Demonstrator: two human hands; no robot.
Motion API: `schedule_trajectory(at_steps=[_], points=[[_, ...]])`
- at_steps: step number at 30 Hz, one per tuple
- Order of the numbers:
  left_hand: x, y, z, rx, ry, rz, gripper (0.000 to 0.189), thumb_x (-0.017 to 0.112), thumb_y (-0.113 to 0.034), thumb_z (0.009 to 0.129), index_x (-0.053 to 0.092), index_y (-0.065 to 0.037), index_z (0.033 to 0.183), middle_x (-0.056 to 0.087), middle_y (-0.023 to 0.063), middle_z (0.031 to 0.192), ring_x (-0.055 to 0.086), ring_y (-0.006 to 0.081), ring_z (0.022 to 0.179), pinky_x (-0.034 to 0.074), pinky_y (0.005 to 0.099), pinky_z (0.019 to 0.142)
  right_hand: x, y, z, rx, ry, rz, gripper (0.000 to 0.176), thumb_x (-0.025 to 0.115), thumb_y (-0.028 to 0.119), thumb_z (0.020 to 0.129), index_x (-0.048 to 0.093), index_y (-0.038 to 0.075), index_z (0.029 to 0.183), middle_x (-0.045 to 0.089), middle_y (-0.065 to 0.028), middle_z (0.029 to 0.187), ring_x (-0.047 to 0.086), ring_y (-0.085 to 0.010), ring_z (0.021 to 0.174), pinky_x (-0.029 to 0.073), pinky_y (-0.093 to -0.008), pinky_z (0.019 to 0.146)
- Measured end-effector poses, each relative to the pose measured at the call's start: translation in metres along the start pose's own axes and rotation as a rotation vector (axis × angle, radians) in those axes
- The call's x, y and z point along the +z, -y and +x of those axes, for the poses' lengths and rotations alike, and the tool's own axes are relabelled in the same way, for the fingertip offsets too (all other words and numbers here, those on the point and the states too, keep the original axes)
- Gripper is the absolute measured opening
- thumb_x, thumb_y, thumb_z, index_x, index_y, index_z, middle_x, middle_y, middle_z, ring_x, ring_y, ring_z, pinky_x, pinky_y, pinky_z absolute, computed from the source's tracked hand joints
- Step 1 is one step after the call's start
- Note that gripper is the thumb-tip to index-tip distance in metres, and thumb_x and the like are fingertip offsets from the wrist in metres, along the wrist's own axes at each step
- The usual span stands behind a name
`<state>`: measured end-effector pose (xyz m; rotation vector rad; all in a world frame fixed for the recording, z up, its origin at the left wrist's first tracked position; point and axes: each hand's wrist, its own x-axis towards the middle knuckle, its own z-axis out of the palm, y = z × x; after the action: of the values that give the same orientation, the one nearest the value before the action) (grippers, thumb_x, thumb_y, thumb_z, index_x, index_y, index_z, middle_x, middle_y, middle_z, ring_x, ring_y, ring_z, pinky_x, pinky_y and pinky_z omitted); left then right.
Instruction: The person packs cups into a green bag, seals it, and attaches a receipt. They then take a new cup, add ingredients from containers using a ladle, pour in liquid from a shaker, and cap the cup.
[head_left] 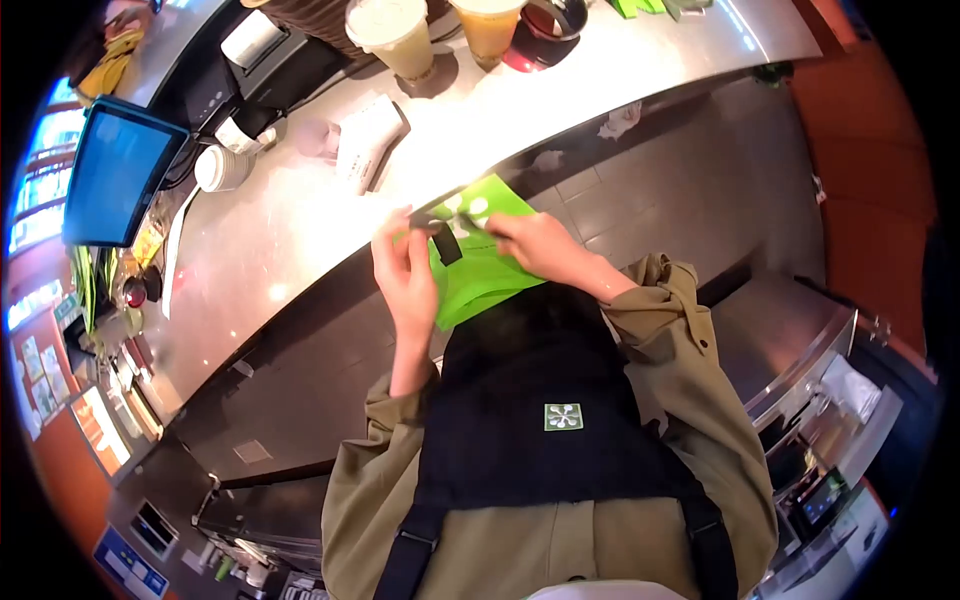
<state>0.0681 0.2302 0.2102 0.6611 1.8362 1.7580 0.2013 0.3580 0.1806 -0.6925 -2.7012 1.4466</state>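
A bright green bag (pixel 490 272) with a white print and a black strip (pixel 446 243) is held in front of my black apron, by the counter's edge. My left hand (pixel 406 278) pinches the bag's upper left side near the dark strip, fingertips partly hidden by glare. On the bag's right side, my right hand (pixel 545 250) is closed with its fingers curled on the printed area. Whether the bag holds anything cannot be seen.
On the counter (pixel 250 260) stand a pale drink cup (pixel 395 45), an orange drink cup (pixel 488 30) and a red and black object (pixel 545 35). A white handheld device (pixel 366 142), a white roll (pixel 220 168), a printer (pixel 265 60) and a blue screen (pixel 120 175) are farther left.
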Motion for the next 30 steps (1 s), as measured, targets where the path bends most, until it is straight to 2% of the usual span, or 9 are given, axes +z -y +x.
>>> schedule_trajectory(at_steps=[2,6,11,14,16,18,23,26,30], points=[[0.009,-0.038,0.007,-0.129,0.016,-0.055,0.042,0.046,0.004,0.085,0.034,0.001,0.125,0.051,0.0159,0.117,0.053,0.0197,0.100,0.041,0.0280,0.086,-0.016,-0.003,0.013,-0.039,-0.174,0.146,0.009,0.049,0.007,0.084,0.050,0.002,0.090,0.057,-0.0220,0.074,0.056,-0.0389,0.071,0.044,-0.0407,0.060],[0.037,-0.102,-0.024,0.722,0.169,0.440,0.060,0.070,-0.032,0.070,0.047,-0.005,0.118,0.048,0.0171,0.120,0.045,0.0313,0.111,0.033,0.0455,0.096,-0.069,0.012,0.025,-0.074,-0.186,0.337,0.010,0.044,0.009,0.089,0.046,-0.001,0.088,0.054,-0.0181,0.074,0.054,-0.0301,0.067,0.042,-0.0346,0.063],[0.098,-0.072,-0.052,0.533,0.350,1.010,0.035,0.063,-0.001,0.064,0.059,-0.007,0.098,0.059,0.0089,0.101,0.056,0.0275,0.094,0.045,0.0373,0.079,-0.121,-0.005,0.009,-0.166,-0.037,0.362,0.016,0.043,0.013,0.089,0.047,-0.003,0.087,0.055,-0.0159,0.074,0.052,-0.0220,0.068,0.042,-0.0342,0.064],[0.133,-0.091,-0.052,0.443,0.203,0.992,0.022,0.059,-0.001,0.067,0.061,-0.010,0.087,0.059,0.0069,0.074,0.059,0.0260,0.069,0.047,0.0363,0.061,-0.176,0.007,-0.036,-0.130,0.313,0.088,0.041,0.053,0.037,0.085,0.053,-0.003,0.092,0.058,-0.0248,0.077,0.059,-0.0349,0.076,0.046,-0.0391,0.067],[0.154,-0.110,-0.042,0.379,0.311,0.913,0.013,0.062,-0.009,0.072,0.062,-0.011,0.084,0.057,0.0086,0.069,0.057,0.0288,0.064,0.045,0.0382,0.058,-0.207,0.002,-0.077,-0.555,0.210,-0.070,0.045,0.056,0.041,0.082,0.054,-0.003,0.090,0.057,-0.0251,0.070,0.060,-0.0375,0.071,0.047,-0.0408,0.065],[0.178,-0.119,-0.036,0.439,0.445,0.802,0.011,0.063,-0.012,0.074,0.061,-0.011,0.085,0.056,0.0088,0.068,0.056,0.0296,0.062,0.044,0.0379,0.058,-0.235,-0.014,-0.086,-0.413,0.432,-0.064,0.041,0.054,0.037,0.084,0.054,-0.004,0.090,0.057,-0.0243,0.069,0.059,-0.0391,0.070,0.046,-0.0408,0.063],[0.263,-0.127,-0.062,0.992,-0.223,1.080,0.035,0.067,-0.017,0.070,0.058,-0.011,0.104,0.051,0.0057,0.101,0.053,0.0226,0.090,0.041,0.0424,0.081,-0.276,-0.057,-0.105,-0.122,0.404,0.354,0.037,0.045,0.031,0.092,0.056,-0.004,0.100,0.061,-0.0113,0.079,0.055,-0.0202,0.069,0.045,-0.0338,0.065],[0.274,-0.106,-0.071,1.199,0.192,0.967,0.034,0.064,-0.013,0.067,0.057,-0.005,0.099,0.054,0.0074,0.098,0.056,0.0208,0.087,0.048,0.0375,0.074,-0.301,-0.070,-0.117,0.075,0.372,0.731,0.034,0.044,0.026,0.094,0.057,-0.001,0.111,0.062,-0.0050,0.085,0.055,-0.0100,0.071,0.046,-0.0245,0.065],[0.292,-0.086,-0.059,0.706,0.793,0.784,0.025,0.060,-0.009,0.075,0.056,-0.002,0.099,0.059,0.0141,0.095,0.059,0.0316,0.085,0.048,0.0411,0.074,-0.312,-0.058,-0.131,-0.108,0.113,0.679,0.027,0.051,0.022,0.091,0.058,-0.002,0.102,0.062,-0.0086,0.084,0.057,-0.0122,0.069,0.045,-0.0264,0.059]])
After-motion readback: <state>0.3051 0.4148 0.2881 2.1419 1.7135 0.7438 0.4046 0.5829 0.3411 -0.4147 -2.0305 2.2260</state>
